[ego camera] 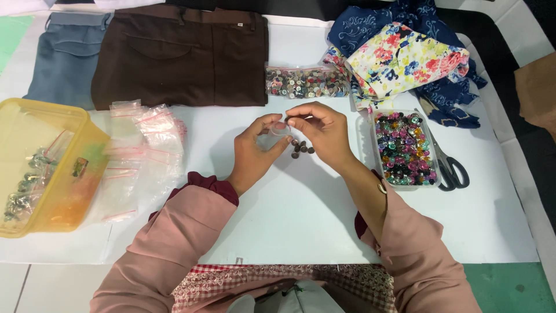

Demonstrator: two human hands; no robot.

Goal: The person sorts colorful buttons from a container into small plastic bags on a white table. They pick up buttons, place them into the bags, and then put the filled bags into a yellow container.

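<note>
Your left hand [258, 145] pinched a small clear bag [277, 132] open above the white worktop [301, 208] while your right hand [318, 128] fed in a button, and a slack grip risked scattering it among the loose dark buttons [301, 148] directly beneath.

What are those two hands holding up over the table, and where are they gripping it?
A small clear plastic bag. The left hand holds it by its side, while the right hand pinches its top edge. Whether a button is pinched too cannot be told.
</note>
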